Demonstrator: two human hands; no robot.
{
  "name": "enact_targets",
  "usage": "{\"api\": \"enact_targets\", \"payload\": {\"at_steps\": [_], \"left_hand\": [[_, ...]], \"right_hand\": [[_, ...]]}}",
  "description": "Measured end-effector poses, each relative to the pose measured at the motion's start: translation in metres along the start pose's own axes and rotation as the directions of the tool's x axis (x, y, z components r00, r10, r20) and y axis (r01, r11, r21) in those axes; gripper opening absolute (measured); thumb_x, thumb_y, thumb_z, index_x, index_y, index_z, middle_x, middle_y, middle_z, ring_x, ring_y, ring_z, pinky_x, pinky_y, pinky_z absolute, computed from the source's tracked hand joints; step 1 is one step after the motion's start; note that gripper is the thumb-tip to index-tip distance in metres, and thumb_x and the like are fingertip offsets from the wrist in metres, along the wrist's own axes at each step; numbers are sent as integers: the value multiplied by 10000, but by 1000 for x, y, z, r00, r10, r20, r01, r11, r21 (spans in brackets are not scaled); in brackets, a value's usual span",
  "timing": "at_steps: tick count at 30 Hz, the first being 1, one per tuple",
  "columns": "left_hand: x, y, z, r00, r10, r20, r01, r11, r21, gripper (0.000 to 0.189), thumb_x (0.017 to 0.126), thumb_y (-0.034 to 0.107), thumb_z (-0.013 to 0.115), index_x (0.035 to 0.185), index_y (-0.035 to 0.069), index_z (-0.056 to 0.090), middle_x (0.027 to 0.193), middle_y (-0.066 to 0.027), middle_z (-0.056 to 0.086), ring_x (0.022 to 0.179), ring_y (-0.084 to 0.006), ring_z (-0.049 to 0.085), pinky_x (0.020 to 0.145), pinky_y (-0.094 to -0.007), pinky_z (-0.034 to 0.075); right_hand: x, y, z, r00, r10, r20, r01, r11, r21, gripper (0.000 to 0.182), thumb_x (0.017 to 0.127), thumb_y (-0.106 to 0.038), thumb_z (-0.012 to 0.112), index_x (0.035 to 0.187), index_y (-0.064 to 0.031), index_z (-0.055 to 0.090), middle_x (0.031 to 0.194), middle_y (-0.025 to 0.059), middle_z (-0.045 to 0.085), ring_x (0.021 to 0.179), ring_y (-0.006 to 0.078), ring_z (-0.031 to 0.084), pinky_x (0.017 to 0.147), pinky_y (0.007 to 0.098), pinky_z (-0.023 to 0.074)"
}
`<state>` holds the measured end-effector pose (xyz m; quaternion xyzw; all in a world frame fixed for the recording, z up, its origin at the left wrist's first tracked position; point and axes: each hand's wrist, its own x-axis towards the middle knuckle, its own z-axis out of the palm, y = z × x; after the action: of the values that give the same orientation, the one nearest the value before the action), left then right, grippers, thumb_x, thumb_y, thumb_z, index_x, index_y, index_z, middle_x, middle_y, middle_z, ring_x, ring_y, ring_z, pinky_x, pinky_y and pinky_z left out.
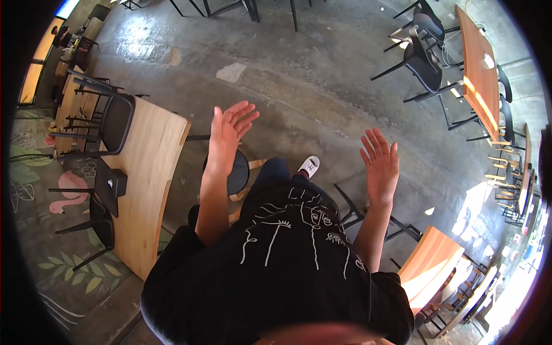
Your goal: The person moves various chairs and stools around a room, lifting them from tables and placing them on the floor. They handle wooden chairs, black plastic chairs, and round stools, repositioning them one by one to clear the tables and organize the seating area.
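Observation:
My left hand (227, 133) is raised in mid-air with the palm showing and the thumb apart from the fingers. Nothing is in it. Below its wrist and forearm stands a round stool with a black seat (238, 173) and light wooden legs, partly hidden by the arm. My right hand (381, 167) is also held up, palm in view, fingers a little spread, and it touches nothing. Between the hands are my black T-shirt (297, 258) with white line drawings, and one foot in a white slide sandal (310, 166). Under the right forearm, black metal legs (351, 205) show.
At left stands a wooden table (148, 172) with a black box-like object (113, 183) on it and black chairs (115, 123) beside it. A flamingo painting (71, 192) lies beyond. Another wooden table (431, 258) is at lower right. Black chairs (420, 62) surround a long table (481, 69) at upper right.

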<state>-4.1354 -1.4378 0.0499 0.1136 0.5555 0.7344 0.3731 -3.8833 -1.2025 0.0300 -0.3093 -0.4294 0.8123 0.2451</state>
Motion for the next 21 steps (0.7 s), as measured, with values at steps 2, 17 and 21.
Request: {"api": "enact_targets", "payload": {"at_steps": [2, 17, 21], "left_hand": [[20, 4, 10, 1000, -22, 12, 21, 999, 28, 735, 978, 618, 214, 1346, 28, 452, 1360, -132, 494, 1280, -271, 469, 1065, -381, 300], [231, 36, -54, 956, -136, -259, 94, 982, -165, 736, 975, 625, 207, 1294, 33, 505, 1296, -127, 556, 1232, -243, 509, 1059, -373, 310], [292, 84, -92, 929, -21, -369, -52, 981, -186, 722, 977, 617, 210, 1278, 39, 520, 1300, -128, 553, 1231, -246, 507, 1056, -371, 311]], "right_hand": [[30, -13, -3, 1000, -9, -1, 9, 1000, -9, 699, 982, -562, 327, 1423, -22, 382, 1460, 149, 401, 1363, 276, 356, 1118, 411, 238], [329, -38, 128, 911, 239, 336, -199, 969, -150, 639, 999, -492, 346, 1431, -22, 362, 1476, 148, 376, 1365, 278, 349, 1118, 411, 238], [410, -48, 195, 893, 250, 376, -188, 963, -193, 606, 1006, -462, 347, 1426, -25, 368, 1468, 149, 388, 1357, 275, 359, 1115, 409, 244]]}}
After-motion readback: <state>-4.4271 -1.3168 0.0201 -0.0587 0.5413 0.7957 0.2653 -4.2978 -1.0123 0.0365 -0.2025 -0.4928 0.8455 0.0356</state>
